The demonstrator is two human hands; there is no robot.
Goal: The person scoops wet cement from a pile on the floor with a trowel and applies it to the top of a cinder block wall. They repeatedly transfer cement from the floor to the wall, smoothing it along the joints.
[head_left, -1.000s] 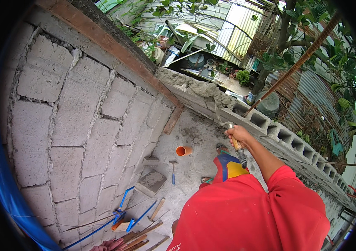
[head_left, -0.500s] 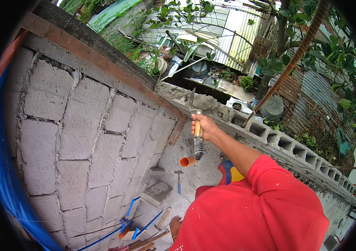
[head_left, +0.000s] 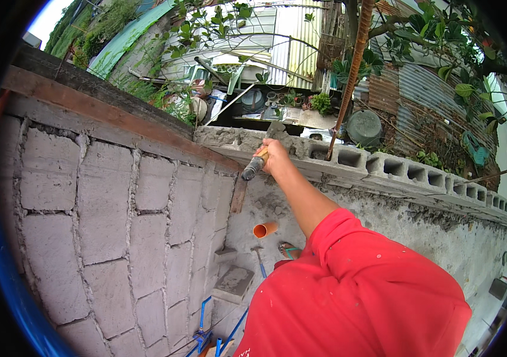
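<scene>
My right hand (head_left: 274,155) is closed around the wooden handle of a trowel (head_left: 256,165), whose dark butt end points down toward me. The trowel's mortar-coated blade reaches over the top of the hollow-block wall, against grey wet mortar (head_left: 294,144). Part of the blade blends with the mortar, so its exact contact is hard to make out. To the right, open block cavities (head_left: 349,158) run along the wall top. My left hand is out of the picture, with my red sleeve and torso filling the lower part.
A rusty bar (head_left: 349,83) rises from the wall. A tall block wall (head_left: 108,202) with a wooden board (head_left: 116,119) stands left. Below are an orange pipe (head_left: 264,230), a hammer (head_left: 260,262), a loose block (head_left: 233,284) and a sandalled foot (head_left: 290,250).
My right hand has tilted the trowel from blade-up to reaching over the wall top, its blade now at the mortar. The view has shifted right, and my left hand has left the lower edge.
</scene>
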